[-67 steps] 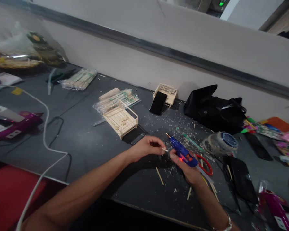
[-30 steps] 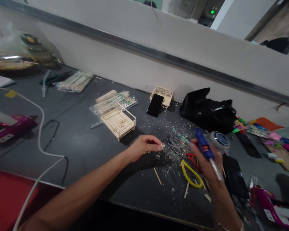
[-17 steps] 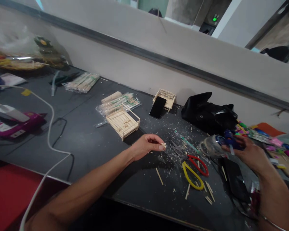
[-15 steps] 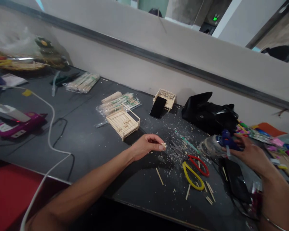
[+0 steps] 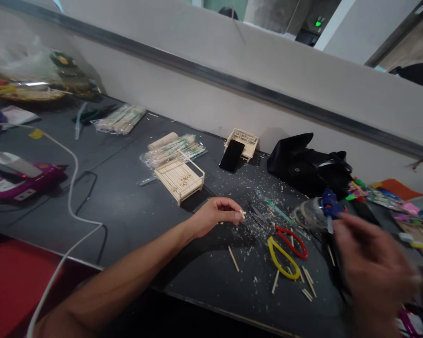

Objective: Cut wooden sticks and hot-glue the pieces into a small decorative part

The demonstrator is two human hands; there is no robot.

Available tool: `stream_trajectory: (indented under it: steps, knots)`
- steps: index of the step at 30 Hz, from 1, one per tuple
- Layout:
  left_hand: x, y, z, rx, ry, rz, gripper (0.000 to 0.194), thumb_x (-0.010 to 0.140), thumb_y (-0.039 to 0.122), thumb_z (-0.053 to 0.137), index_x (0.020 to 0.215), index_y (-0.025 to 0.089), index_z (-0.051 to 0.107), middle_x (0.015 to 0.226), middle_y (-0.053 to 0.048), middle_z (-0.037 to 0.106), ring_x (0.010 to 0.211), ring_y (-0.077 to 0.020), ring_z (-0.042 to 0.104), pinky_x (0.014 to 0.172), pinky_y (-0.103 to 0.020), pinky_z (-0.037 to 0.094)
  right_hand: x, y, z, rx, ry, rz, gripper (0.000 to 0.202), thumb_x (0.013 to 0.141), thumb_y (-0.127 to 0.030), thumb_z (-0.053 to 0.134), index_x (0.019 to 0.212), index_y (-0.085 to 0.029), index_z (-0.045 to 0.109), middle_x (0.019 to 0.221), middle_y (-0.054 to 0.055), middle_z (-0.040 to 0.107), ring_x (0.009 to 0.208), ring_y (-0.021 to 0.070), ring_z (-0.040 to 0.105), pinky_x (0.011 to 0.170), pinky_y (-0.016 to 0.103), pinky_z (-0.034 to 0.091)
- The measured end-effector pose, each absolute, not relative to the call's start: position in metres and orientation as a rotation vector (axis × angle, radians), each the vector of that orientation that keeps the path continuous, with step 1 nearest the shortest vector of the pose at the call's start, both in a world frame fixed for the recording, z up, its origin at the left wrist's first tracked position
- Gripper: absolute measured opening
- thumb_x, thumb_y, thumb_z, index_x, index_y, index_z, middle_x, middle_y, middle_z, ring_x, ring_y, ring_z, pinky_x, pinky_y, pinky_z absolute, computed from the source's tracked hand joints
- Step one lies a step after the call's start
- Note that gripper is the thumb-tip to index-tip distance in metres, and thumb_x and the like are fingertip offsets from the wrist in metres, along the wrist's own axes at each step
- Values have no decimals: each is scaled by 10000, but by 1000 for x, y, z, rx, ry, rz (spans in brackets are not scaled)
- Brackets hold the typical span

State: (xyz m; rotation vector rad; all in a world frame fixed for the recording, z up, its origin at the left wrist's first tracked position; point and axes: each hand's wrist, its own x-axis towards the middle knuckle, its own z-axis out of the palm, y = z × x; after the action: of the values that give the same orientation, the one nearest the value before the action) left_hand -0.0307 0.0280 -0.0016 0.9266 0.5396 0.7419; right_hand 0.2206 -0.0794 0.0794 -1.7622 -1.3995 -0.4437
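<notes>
My left hand (image 5: pixel 216 216) is pinched shut on a small joined bit of pale wooden stick (image 5: pixel 242 214) at its fingertips. Close to the jar, my right hand (image 5: pixel 370 263) is smeared by motion, so its grip does not show. A blue glue gun (image 5: pixel 330 204) rests against the mouth of a clear jar (image 5: pixel 308 213), just beyond the right fingertips. Between the hands lie pliers-like cutters (image 5: pixel 284 258) with one red and one yellow handle. Left of them stands a miniature bed-like frame of sticks (image 5: pixel 179 177), with tiny pieces lying on its slats.
Wood crumbs and cut sticks (image 5: pixel 233 259) litter the dark table. Against the wall, a phone (image 5: pixel 231 156) leans on a small stick-built seat (image 5: pixel 246 141), with a black bag (image 5: pixel 303 164) to its right. Bagged sticks (image 5: pixel 174 149) and a purple glue gun (image 5: pixel 31 180) with a white cord lie leftward.
My right hand has come away from around the blue glue gun and moved down and nearer to me. The left hand keeps its pinch on the stick bit, almost in place.
</notes>
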Motion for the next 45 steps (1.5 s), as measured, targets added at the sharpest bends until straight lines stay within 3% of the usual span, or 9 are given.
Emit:
stream_trajectory:
  steps: [5,10,28,45]
  knots:
    - [-30,25,-1,960,549,689,323,557,364,891,718,151,709,684,11,700,600,-93,589,690,-263,476,151,-66,36,-1561,-1555,310,186,825,-392,641,873,-246,747,794,33,762,668,193,692,613,302,566]
    - [-29,23,-2,1018,573,659,323,570,381,882,725,151,717,691,1,693,604,-100,584,661,-253,468,140,-53,15,-1525,-1498,590,171,786,-381,668,854,-248,751,793,28,767,702,200,699,636,306,571]
    - [-27,22,-11,1094,567,583,189,641,293,837,726,167,723,611,29,655,561,-90,577,620,-231,445,145,-57,12,-1500,-1632,540,123,839,-317,629,785,-260,724,739,11,748,676,186,689,638,282,549]
    - [-27,23,-10,1151,608,506,100,646,215,793,703,159,732,561,43,637,524,-76,549,584,-205,430,149,-56,6,-1364,-1931,306,217,969,-265,513,803,-247,649,734,4,718,688,158,681,662,252,534]
